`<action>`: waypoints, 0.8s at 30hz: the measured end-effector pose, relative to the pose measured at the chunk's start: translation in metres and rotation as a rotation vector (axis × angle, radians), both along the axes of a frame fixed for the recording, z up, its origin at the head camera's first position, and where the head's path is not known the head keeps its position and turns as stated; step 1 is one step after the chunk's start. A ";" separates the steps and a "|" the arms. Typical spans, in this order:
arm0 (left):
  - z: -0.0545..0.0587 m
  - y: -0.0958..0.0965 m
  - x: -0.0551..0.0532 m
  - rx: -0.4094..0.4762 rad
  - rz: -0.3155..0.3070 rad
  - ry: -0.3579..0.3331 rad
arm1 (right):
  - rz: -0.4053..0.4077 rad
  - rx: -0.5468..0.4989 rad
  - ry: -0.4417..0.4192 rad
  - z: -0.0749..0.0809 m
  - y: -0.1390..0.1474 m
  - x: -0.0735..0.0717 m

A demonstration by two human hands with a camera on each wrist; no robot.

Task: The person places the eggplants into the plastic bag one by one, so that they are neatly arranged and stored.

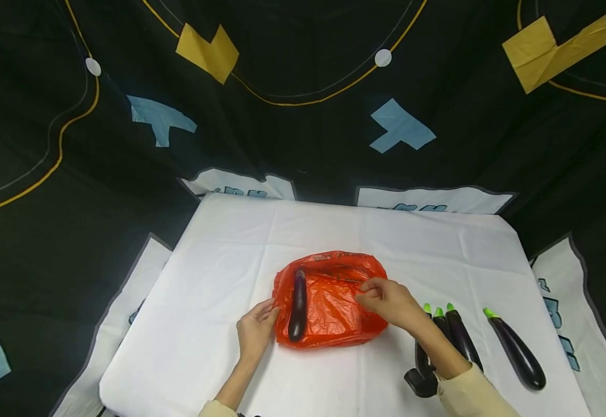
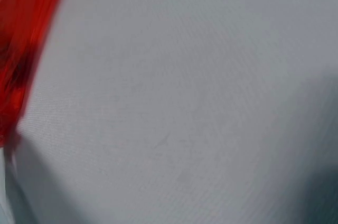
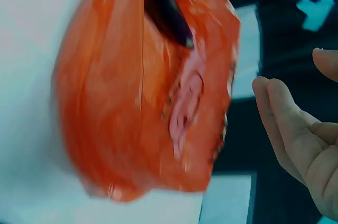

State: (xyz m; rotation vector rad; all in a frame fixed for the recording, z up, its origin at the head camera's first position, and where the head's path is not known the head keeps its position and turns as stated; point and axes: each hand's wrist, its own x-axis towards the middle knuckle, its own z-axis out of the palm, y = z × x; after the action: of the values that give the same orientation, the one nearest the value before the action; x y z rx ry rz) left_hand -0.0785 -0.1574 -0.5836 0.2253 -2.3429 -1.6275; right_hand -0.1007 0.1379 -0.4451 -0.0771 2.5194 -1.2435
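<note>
A red plastic bag (image 1: 336, 313) lies on the white table with its mouth spread wide. Inside its left part rests a dark purple eggplant (image 1: 298, 307), which also shows at the bag's mouth in the right wrist view. At the bag's left edge, my left hand (image 1: 254, 331) pinches the plastic between thumb and fingers. My right hand (image 1: 393, 301) hovers over the bag's right side with nothing in it. In the right wrist view, its fingers (image 3: 285, 113) are extended and the thumb stands apart from them. The left wrist view catches only the bag's edge (image 2: 21, 49).
Several eggplants with bright green caps, one of them an eggplant (image 1: 464, 339) in a cluster, lie right of the bag, partly behind my right forearm. Another eggplant (image 1: 518, 350) lies alone farther right. A black patterned cloth (image 1: 303, 145) hangs behind the white table (image 1: 209, 260).
</note>
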 end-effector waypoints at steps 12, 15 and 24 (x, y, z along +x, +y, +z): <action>-0.002 0.001 0.000 -0.013 0.011 0.010 | -0.133 -0.099 -0.097 -0.010 0.078 0.018; -0.003 0.001 -0.001 -0.009 0.005 0.014 | -0.158 -0.153 -0.126 -0.015 0.099 0.023; -0.004 -0.001 -0.001 -0.008 -0.010 0.019 | -0.215 -0.088 -0.150 -0.028 0.150 0.040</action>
State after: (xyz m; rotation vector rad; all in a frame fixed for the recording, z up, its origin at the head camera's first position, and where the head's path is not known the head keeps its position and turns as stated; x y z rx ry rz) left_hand -0.0796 -0.1584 -0.5877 0.1951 -2.3401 -1.6170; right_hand -0.0611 0.2883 -0.4729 0.2636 2.3921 -1.3862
